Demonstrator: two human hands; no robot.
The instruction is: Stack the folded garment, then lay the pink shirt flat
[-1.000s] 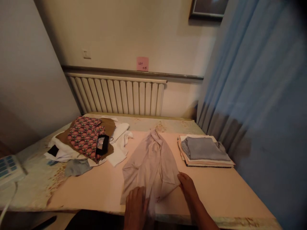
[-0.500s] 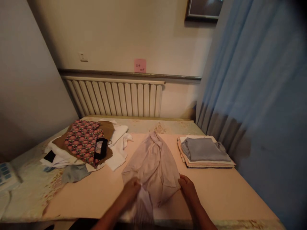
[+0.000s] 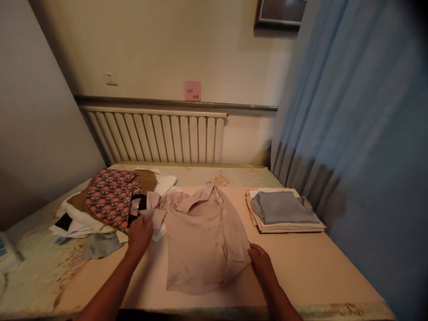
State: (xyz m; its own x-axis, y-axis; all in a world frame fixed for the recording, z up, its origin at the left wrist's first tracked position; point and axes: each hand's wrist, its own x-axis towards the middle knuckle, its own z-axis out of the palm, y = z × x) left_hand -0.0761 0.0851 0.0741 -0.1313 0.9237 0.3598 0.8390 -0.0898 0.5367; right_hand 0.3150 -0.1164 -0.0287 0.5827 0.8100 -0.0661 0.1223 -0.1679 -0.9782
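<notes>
A pale pink collared shirt (image 3: 200,236) lies spread on the table (image 3: 317,272), collar toward the radiator. My left hand (image 3: 140,232) is closed on the shirt's left sleeve, held out toward the pile of clothes. My right hand (image 3: 261,261) presses on the shirt's lower right edge, fingers curled on the cloth.
A loose pile of clothes (image 3: 113,198) with a red patterned piece on top lies at the left. A folded stack (image 3: 284,209) with a grey item on top sits at the right. A radiator (image 3: 154,138) runs along the back wall; a blue curtain (image 3: 351,133) hangs at the right.
My left hand moved from the shirt's lower front up and left, pulling the sleeve out and opening the shirt wider. My right hand stayed on the right edge.
</notes>
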